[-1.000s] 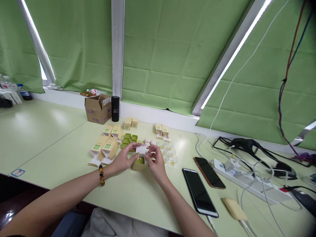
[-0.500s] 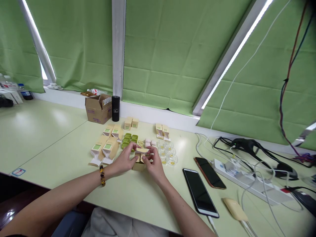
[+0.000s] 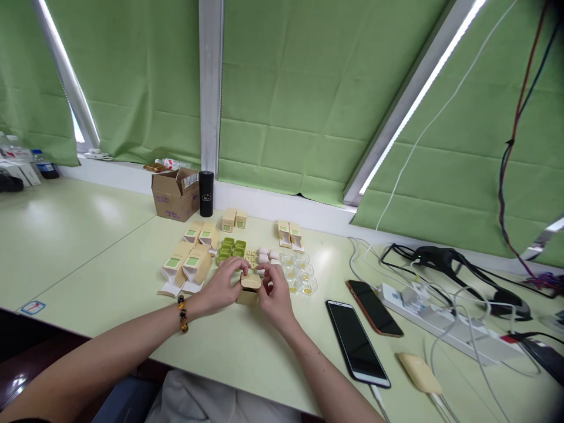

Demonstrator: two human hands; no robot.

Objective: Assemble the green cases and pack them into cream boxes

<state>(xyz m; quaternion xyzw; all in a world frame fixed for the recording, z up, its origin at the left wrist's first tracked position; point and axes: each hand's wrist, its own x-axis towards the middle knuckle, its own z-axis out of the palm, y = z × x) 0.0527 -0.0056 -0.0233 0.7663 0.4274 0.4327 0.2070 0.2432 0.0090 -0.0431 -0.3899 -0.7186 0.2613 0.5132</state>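
Observation:
A small kraft-coloured cardboard box [image 3: 248, 296] stands on the table in front of me, its top flap folded most of the way down. My left hand [image 3: 227, 283] is closed round the box's left side, with fingertips at the far edge of the flap. At the right side, my right hand [image 3: 277, 295] has its fingers curled against the box and flap. Just beyond my hands lie green cups [image 3: 232, 249], small yellow pieces [image 3: 250, 256], pale pink pieces [image 3: 263, 257] and clear plastic cups [image 3: 304, 273]. What the box holds is hidden.
Open-ended cartons [image 3: 197, 264] lie at left, more cartons [image 3: 289, 235] behind. A brown cardboard box [image 3: 175, 197] and a black tumbler [image 3: 206, 194] stand at the back. Phones [image 3: 359, 343], a power strip [image 3: 440, 326] and tangled cables occupy the right.
The top flap, raised half a second ago with the side flaps showing, has folded down over the opening. My fingers have shifted slightly around it.

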